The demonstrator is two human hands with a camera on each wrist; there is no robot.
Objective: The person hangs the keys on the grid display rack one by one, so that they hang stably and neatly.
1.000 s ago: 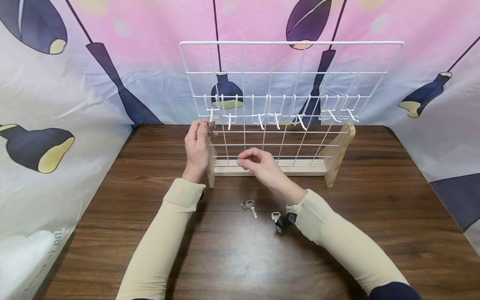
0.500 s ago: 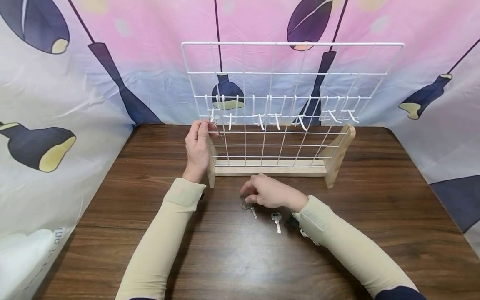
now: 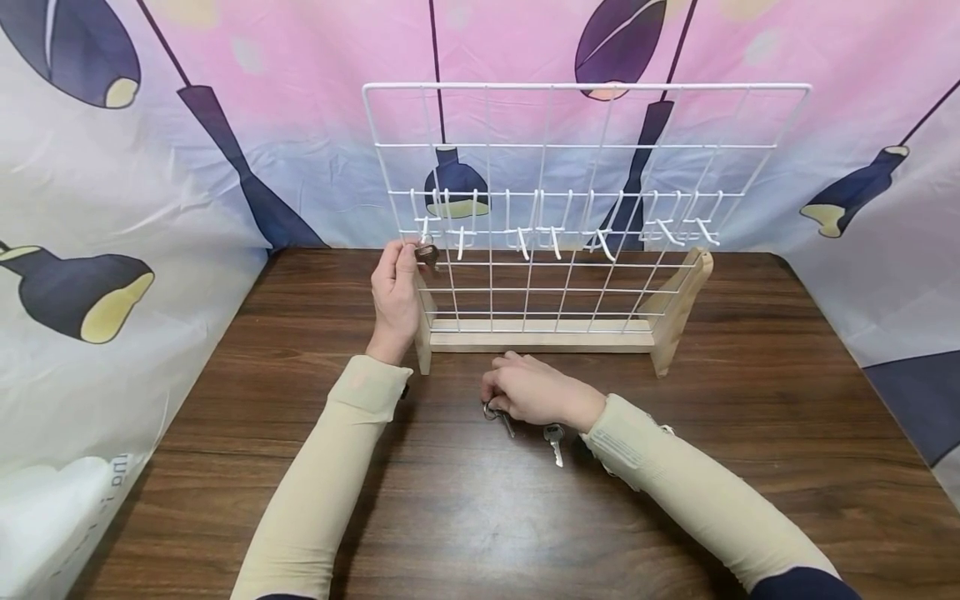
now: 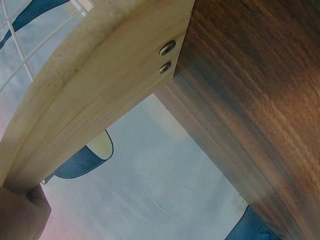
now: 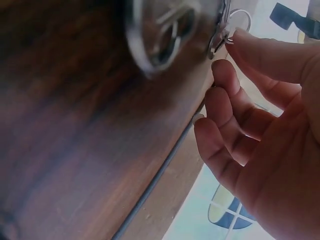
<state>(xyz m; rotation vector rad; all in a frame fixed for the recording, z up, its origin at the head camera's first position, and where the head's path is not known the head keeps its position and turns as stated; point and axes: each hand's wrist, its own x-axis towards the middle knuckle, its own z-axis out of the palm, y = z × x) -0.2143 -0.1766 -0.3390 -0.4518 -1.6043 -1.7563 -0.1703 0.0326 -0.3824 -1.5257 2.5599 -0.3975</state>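
At the upper end of the rack's left wooden support [image 3: 423, 333], my left hand [image 3: 393, 292] grips the wood. A key on a ring [image 3: 427, 253] hangs by the leftmost hook, right beside those fingers. My right hand [image 3: 536, 390] is low over the table, thumb and fingertips pinching at a key with a ring [image 3: 506, 423]. In the right wrist view, the thumb [image 5: 270, 55] meets the key ring [image 5: 241, 19]. A second silver key [image 3: 555, 446] lies just in front of the right hand, blurred in the right wrist view.
A white wire grid [image 3: 585, 86] stands upright between wooden supports, with a row of white hooks [image 3: 555, 240] across it. Behind it hangs a printed cloth [image 3: 300, 100]. The brown wooden table [image 3: 465, 517] extends toward me.
My right hand has come down from in front of the grid to the key on the table. The key on the leftmost hook has swung. My left hand stays put.
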